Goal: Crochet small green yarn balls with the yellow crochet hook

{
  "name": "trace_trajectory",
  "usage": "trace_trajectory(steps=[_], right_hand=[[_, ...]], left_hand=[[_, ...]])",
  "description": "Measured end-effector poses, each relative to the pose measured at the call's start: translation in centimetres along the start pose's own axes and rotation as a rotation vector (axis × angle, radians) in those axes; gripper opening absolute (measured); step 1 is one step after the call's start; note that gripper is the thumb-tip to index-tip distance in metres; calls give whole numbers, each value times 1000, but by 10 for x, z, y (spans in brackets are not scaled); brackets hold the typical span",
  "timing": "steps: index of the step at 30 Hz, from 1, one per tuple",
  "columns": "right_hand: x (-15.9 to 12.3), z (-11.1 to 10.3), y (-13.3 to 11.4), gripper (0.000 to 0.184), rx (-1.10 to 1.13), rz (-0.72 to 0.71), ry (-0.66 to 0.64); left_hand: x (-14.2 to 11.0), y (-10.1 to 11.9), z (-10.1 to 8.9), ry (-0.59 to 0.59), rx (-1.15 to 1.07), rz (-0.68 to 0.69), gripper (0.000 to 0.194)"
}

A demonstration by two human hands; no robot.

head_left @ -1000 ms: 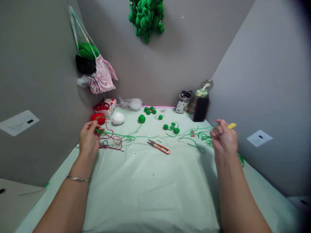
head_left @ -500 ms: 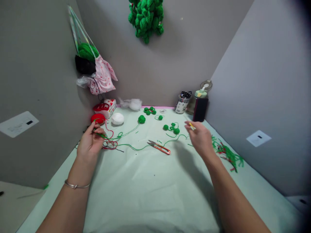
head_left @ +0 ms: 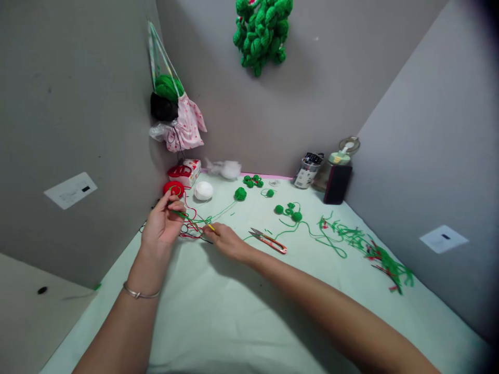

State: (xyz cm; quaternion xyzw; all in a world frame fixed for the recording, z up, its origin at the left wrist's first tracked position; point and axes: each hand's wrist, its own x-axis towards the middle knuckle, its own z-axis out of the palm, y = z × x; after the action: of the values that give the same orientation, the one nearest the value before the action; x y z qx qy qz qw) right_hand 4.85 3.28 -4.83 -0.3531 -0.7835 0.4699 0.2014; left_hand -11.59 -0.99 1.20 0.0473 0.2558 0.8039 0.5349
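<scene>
The right hand (head_left: 226, 241), fingers closed on a yellow stick (head_left: 211, 227), has swung to three o'clock of the left hand (head_left: 161, 224), whose curled fingers pinch green yarn (head_left: 180, 213), bringing stick and yarn close.

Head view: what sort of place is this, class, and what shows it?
Probably a yarn-craft workspace: green yarn in the left hand, orange-handled snips and yarn scraps on the table.

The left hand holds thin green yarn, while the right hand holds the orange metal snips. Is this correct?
No: in the head view, the right hand holds a slim yellow tool; the orange metal snips lie on the pale green cloth.
</scene>
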Motion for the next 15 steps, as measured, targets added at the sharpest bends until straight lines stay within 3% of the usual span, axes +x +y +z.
trace_trajectory(steps=[4, 7, 10, 12, 14, 15], right_hand=[[-6, 0, -4, 32, 99, 8, -77], [-32, -30, -9, 36, 192, -11, -159], [-66, -75, -13, 44, 296, -2, -185], [-90, -109, -12, 41, 368, -3, -91], [-111, -141, -7, 34, 588, -5, 151], [-121, -157, -4, 30, 659, -6, 254]], left_hand=[[11, 4, -10, -3, 31, 60, 35], [19, 1, -18, -1, 74, 146, 26], [23, -11, -22, -23, 143, 222, 22], [23, -20, -24, -41, 194, 246, 16], [23, -28, -26, -48, 242, 256, 7], [24, -31, -28, -47, 266, 257, 12]])
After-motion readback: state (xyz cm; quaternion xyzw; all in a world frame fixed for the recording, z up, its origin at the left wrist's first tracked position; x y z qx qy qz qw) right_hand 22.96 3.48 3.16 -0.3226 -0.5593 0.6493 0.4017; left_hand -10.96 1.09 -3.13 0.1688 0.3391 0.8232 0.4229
